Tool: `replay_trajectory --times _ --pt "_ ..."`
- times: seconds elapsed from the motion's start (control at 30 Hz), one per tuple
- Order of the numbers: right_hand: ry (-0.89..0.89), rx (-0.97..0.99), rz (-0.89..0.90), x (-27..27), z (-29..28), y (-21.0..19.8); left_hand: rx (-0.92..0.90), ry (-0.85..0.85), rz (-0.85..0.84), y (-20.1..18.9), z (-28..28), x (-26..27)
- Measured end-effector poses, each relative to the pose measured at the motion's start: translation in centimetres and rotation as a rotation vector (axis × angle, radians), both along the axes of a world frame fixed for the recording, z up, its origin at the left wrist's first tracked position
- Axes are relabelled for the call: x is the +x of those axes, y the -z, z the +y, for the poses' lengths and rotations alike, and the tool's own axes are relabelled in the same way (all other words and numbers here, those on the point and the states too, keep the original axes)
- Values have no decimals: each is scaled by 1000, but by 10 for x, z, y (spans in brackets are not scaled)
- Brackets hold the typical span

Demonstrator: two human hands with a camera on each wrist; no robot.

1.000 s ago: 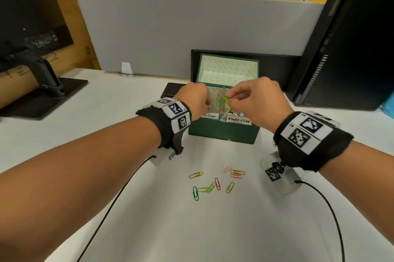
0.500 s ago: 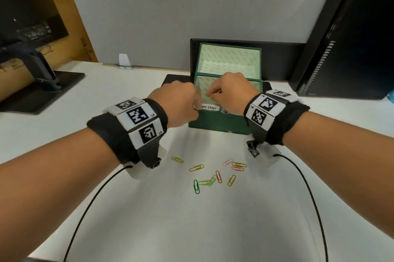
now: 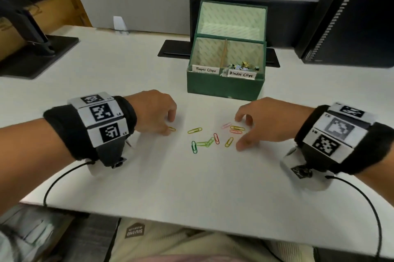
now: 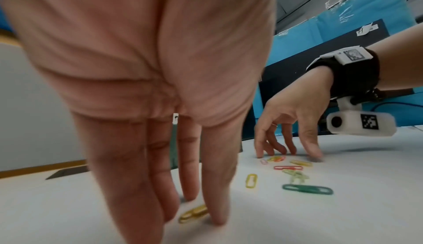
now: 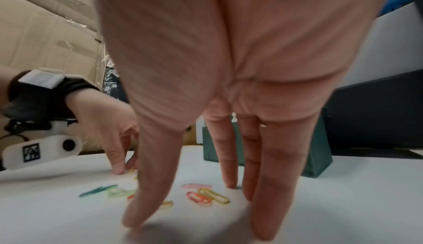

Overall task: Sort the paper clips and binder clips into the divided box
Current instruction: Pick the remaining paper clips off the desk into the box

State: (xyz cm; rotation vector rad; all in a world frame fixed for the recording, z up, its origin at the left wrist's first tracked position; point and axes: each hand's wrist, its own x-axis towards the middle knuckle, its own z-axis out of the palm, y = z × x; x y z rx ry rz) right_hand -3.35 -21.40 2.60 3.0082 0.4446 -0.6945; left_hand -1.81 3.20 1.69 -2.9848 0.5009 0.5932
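A white desk (image 3: 106, 82) fills the frame, with a grey partition behind and dark monitors at the upper left and right. At upper centre sits a green box (image 3: 226, 87), lid open, split into two compartments labelled "Paper Clips" on the left and "Binder Clips" on the right. Binder clips (image 3: 243, 65) lie in the right one; the left one's contents are hidden behind its front wall.

At centre frame, coloured paper clips (image 3: 213, 138) lie scattered on the desk. The left hand (image 3: 153, 110) reaches down at centre left, relaxed fingertips on either side of a yellow clip (image 4: 193, 215), not yet lifting it. The right hand (image 3: 262, 123) hovers at centre right, fingers spread and loose over a small cluster, holding nothing.

The step appears to be picking up loose paper clips. Next, each hand likely needs a fine pinch on a flat clip, then a carry to the left compartment.
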Motion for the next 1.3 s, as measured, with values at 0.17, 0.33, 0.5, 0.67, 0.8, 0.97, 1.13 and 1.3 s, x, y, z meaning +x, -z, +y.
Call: replay_trajectory --times 0.17,0.33,0.5,0.67,0.8,0.97,1.13,1.3 --pt "-52 26 -58 -2 20 9 -147 121 -50 9 -24 -2" --pt "-82 72 -72 -2 31 10 -162 169 26 8 -37 -6" --pt "-99 182 -118 -3 38 13 -99 264 -10 11 -40 -9" --pt "-100 236 -168 -2 43 17 -235 234 -34 14 -38 -8" --pt "-74 259 -149 1 41 15 -255 222 -28 15 -37 -7" --pt "23 125 -189 -4 33 13 -245 227 -48 12 -34 -13" --pt "62 31 -137 -10 36 22 -148 121 -72 19 -38 -14" --pt "-73 91 -162 -10 55 27 -242 176 -50 16 -47 -10"
